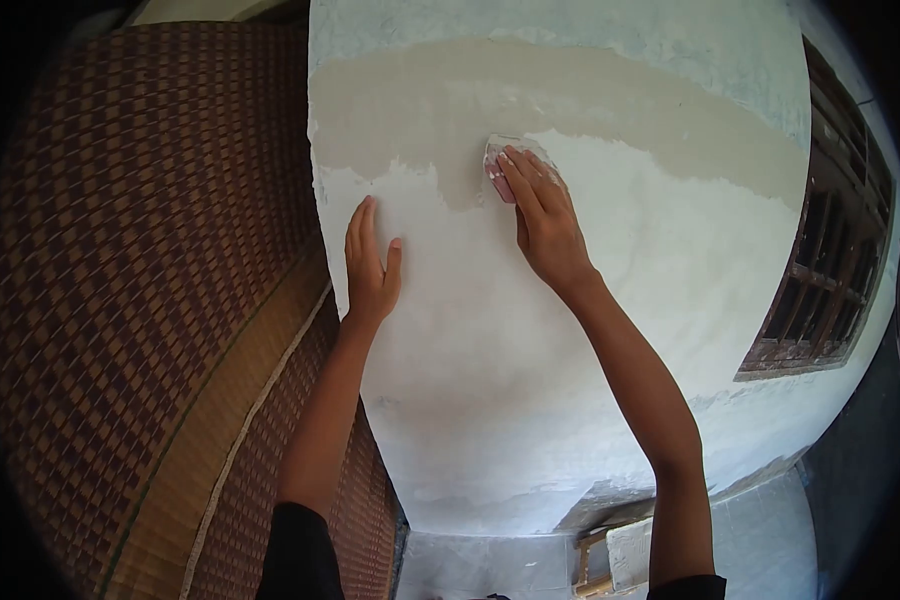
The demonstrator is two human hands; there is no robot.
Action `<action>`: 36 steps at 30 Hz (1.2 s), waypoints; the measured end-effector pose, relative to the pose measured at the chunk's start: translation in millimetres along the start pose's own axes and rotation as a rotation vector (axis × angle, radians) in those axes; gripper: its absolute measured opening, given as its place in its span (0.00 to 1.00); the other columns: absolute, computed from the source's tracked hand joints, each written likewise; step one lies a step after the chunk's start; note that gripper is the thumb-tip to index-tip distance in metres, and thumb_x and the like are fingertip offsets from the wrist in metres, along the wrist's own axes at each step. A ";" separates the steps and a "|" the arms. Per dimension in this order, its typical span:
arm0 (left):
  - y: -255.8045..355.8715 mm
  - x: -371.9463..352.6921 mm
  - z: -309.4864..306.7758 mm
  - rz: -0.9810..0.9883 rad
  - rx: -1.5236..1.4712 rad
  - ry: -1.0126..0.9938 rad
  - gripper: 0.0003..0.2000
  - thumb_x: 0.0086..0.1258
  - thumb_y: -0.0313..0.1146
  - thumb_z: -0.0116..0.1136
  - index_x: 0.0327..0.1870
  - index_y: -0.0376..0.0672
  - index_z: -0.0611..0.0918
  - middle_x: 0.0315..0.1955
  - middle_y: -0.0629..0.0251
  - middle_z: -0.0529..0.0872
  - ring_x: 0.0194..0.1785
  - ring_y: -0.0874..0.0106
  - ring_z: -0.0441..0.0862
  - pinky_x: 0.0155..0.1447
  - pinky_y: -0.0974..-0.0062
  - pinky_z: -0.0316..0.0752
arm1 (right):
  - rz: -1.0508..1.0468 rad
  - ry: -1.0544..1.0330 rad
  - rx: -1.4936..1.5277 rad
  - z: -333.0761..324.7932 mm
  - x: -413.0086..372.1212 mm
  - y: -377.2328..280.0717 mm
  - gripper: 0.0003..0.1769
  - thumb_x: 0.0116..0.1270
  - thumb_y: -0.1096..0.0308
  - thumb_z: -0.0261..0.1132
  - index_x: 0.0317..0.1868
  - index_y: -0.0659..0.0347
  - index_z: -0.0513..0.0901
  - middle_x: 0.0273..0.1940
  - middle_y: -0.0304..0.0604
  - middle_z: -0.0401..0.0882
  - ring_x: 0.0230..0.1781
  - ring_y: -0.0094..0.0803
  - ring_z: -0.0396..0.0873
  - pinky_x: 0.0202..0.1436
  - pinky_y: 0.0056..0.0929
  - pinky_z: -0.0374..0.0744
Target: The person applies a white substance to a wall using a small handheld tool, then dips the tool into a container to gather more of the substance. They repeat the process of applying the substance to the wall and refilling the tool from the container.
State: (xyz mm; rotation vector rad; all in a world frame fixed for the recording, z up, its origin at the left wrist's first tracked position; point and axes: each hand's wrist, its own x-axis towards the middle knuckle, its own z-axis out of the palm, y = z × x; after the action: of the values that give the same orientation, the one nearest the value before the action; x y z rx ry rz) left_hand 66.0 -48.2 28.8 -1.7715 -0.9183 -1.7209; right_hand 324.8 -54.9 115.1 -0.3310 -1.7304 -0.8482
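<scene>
My right hand (545,220) grips a small pinkish putty scraper (500,180) smeared with white, its face against the wall (490,330). The scraper sits at the lower border of a damp-looking beige-grey band of putty (410,100) that runs across the upper wall. Below that band the surface is white, with a ragged line between the two tones. My left hand (372,265) is open near the wall's left edge, fingers pointing up and thumb apart, with nothing in it.
A brown checked woven mat (150,200) hangs along the left side, right beside the wall's edge. On the right is a barred window with a wooden frame (820,270). A pale board (630,555) and a wooden piece (595,570) stand low on the grey floor (480,565).
</scene>
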 end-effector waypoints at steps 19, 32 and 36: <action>-37.3 -5.4 20.8 0.102 0.297 0.003 0.30 0.76 0.34 0.50 0.78 0.38 0.62 0.78 0.56 0.63 0.81 0.56 0.58 0.82 0.47 0.49 | -0.044 -0.088 -0.441 37.8 -4.1 -4.3 0.26 0.65 0.81 0.62 0.65 0.65 0.79 0.70 0.51 0.74 0.71 0.46 0.74 0.73 0.49 0.72; -37.1 -6.0 22.8 0.113 0.302 0.009 0.31 0.75 0.33 0.49 0.78 0.37 0.62 0.78 0.55 0.63 0.81 0.56 0.57 0.82 0.47 0.47 | -0.039 -0.187 -0.468 32.0 -5.5 -2.6 0.26 0.60 0.81 0.65 0.62 0.65 0.82 0.66 0.52 0.79 0.67 0.46 0.78 0.70 0.47 0.75; -34.3 -5.0 22.5 0.120 0.296 0.019 0.30 0.75 0.33 0.48 0.78 0.36 0.62 0.78 0.54 0.63 0.81 0.55 0.57 0.82 0.46 0.47 | -0.059 -0.199 -0.450 30.2 -11.5 -0.1 0.26 0.60 0.81 0.65 0.61 0.65 0.81 0.65 0.51 0.80 0.67 0.46 0.78 0.70 0.47 0.75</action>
State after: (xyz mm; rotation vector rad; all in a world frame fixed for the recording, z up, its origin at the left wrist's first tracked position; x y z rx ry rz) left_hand 54.9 -9.7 18.7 -1.5787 -0.9814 -1.4416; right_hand 306.9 -31.9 101.0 -0.6858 -1.7239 -1.2855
